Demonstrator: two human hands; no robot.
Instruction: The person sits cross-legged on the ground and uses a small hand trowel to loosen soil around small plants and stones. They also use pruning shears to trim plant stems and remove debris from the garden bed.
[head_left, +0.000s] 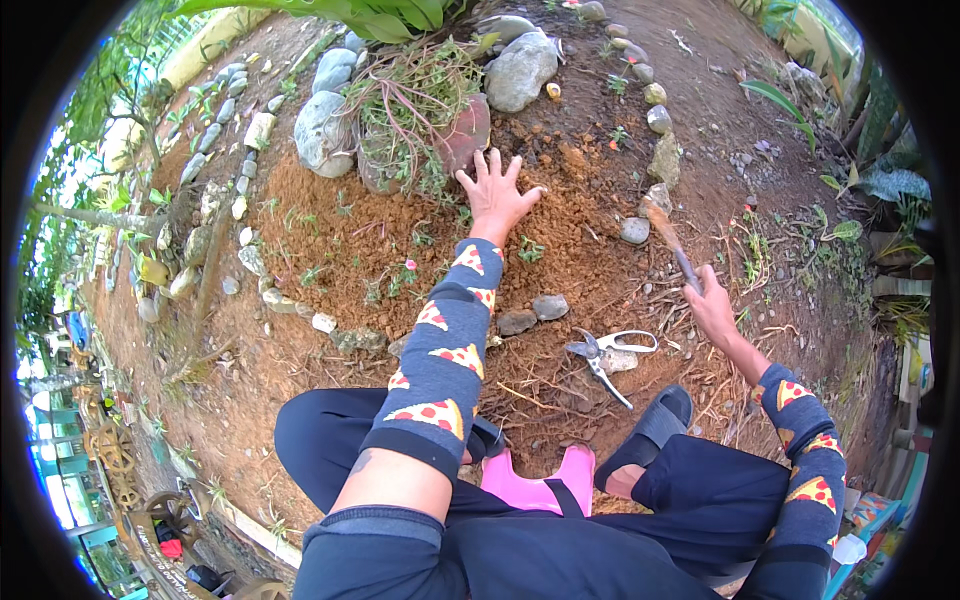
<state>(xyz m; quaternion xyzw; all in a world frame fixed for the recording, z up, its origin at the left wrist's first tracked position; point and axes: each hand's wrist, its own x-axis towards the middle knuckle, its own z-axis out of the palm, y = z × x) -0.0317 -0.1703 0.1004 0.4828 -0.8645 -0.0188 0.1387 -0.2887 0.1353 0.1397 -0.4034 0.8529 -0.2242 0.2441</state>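
My left hand (495, 189) lies with fingers spread on loose orange-brown soil (559, 225), its fingertips by a reddish stone (466, 135). In my right hand (709, 300) is the handle of a small digging tool (684, 262), its blade coated in soil and held near the bed's stone border. Pruning shears with pale handles (611, 356) rest on the ground between my feet and the bed, their handles spread apart. Small seedlings (531, 250) and a pink flower (410, 265) stand in the soil. Trailing stems (409, 112) hang over the stones beyond.
Large grey stones (521, 71) stand at the far side of the bed. Smaller border stones (634, 230) line its edges, with two more (551, 307) nearer me. Roots and twigs (540, 390) litter the ground. A pink plastic seat (536, 484) is beneath me, between my sandals (652, 427).
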